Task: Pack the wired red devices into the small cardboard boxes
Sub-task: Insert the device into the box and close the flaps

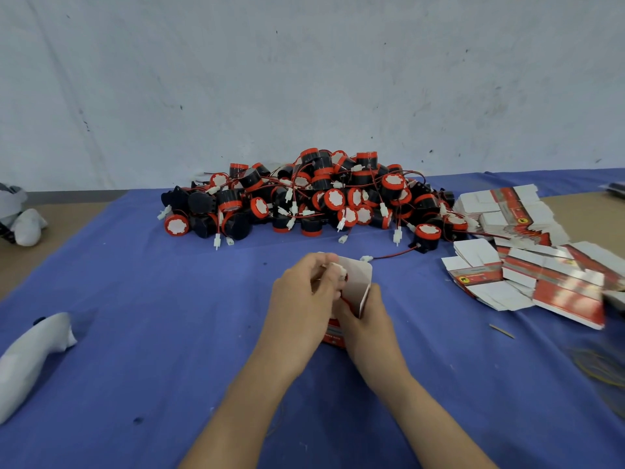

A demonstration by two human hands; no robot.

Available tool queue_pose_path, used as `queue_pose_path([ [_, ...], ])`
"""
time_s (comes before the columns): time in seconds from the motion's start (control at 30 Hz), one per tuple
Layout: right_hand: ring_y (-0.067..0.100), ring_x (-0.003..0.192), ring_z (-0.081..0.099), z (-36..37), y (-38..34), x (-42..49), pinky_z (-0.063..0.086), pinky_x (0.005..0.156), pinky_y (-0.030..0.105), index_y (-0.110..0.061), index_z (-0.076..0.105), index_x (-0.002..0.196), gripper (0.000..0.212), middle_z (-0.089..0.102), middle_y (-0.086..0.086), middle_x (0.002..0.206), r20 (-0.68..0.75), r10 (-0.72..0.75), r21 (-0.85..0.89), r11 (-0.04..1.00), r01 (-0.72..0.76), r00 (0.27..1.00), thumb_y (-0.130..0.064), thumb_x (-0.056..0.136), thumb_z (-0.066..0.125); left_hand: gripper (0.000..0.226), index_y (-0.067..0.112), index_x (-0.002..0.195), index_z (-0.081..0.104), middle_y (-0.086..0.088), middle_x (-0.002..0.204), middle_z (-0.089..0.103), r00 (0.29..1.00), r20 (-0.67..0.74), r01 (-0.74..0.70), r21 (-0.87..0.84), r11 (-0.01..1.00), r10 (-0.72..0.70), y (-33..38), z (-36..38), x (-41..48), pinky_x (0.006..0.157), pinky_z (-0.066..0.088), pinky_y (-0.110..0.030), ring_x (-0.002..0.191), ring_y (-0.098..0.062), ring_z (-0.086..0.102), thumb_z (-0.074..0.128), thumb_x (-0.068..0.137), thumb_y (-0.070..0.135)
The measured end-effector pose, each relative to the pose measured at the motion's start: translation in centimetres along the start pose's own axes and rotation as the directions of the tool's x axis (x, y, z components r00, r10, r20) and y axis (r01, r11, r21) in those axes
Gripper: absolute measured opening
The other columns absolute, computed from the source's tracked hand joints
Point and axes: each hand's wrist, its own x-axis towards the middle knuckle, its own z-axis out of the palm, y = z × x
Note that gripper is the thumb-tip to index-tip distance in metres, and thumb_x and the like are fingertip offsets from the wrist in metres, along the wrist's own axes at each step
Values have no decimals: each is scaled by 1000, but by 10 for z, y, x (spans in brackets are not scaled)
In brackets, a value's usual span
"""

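A big heap of wired red and black devices (314, 194) lies at the back of the blue cloth. At the centre I hold a small red and white cardboard box (356, 282) with its top flap standing open. My right hand (367, 319) grips the box from the right and below. My left hand (304, 299) curls over the box's open mouth, its fingers pinching a white connector and red wire of a device that is mostly hidden inside. One lone device (426, 235) lies to the right of the heap, its wire trailing towards the box.
Stacks of flat unfolded boxes (527, 252) cover the right side. A white cloth bundle (32, 353) lies at the left edge, another (23, 221) at the far left. Yellow rubber bands (602, 370) sit at the right. A grey wall stands behind.
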Motion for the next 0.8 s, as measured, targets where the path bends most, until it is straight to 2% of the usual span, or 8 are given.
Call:
queue_pose_path([
  [0.17, 15, 98, 64, 0, -2, 0, 57, 81, 45, -31, 47, 99, 12, 63, -6, 108, -1, 15, -55, 998, -15, 1000, -27, 95, 57, 23, 24, 120, 59, 2, 97, 70, 987, -53, -93, 580, 809, 151, -9, -15, 6, 75, 54, -41, 88, -18, 63, 43, 105, 32],
  [0.33, 15, 98, 64, 2, -3, -2, 57, 83, 44, -33, 47, 101, 14, 62, -6, 111, -9, 12, -50, 999, -12, 1000, -27, 94, 58, 19, 23, 110, 58, 5, 86, 57, 982, -6, -111, 791, 602, 190, -11, -13, 6, 70, 51, -35, 86, -14, 54, 41, 106, 32],
  [0.4, 13, 98, 64, 1, -3, -2, 57, 80, 39, -34, 48, 102, 14, 62, -6, 111, -9, 9, -47, 999, -9, 1000, -27, 95, 58, 16, 27, 110, 58, 10, 87, 54, 988, -40, -84, 679, 729, 152, -10, -11, 5, 70, 53, -31, 84, -8, 56, 45, 104, 34],
  [0.5, 11, 97, 64, -1, -3, -3, 56, 78, 35, -34, 49, 102, 15, 63, -7, 109, -10, -4, -48, 999, 4, 1000, -26, 94, 59, 9, 30, 101, 62, 17, 83, 68, 994, -93, -39, 258, 965, 65, -4, -7, 4, 63, 48, -10, 83, 8, 61, 55, 100, 35],
  [0.57, 10, 97, 64, -1, -3, -3, 56, 79, 35, -33, 50, 102, 14, 64, -8, 107, -10, -10, -46, 999, 10, 1000, -25, 95, 59, 11, 28, 99, 66, 19, 85, 74, 999, -30, 24, -28, 999, -25, 3, -6, 6, 60, 46, -8, 76, 9, 65, 58, 99, 35],
  [0.67, 11, 96, 64, 0, -4, -4, 56, 79, 35, -32, 51, 101, 11, 64, -7, 106, -16, -11, -79, 997, 10, 1000, -25, 96, 58, 20, 18, 100, 73, 5, 94, 78, 955, 210, 273, -358, 893, -208, 10, -6, 5, 65, 52, -21, 76, -4, 67, 57, 100, 29],
  [0.73, 11, 95, 63, -1, -5, -5, 55, 76, 32, -31, 51, 102, 8, 65, -8, 106, -28, -7, -78, 997, 5, 1000, -24, 98, 54, 20, 16, 102, 72, 4, 90, 78, 947, 224, 292, -309, 905, -229, 7, -7, 4, 63, 52, -18, 74, -5, 66, 55, 102, 26],
  [0.8, 13, 92, 64, -1, -6, -7, 54, 70, 32, -26, 51, 100, 4, 66, -7, 103, -44, 14, -69, 997, -17, 999, -22, 100, 49, 17, 22, 103, 67, 8, 83, 75, 992, 45, 118, 14, 993, -118, 1, -9, 5, 62, 52, -15, 73, -1, 66, 53, 102, 31],
])
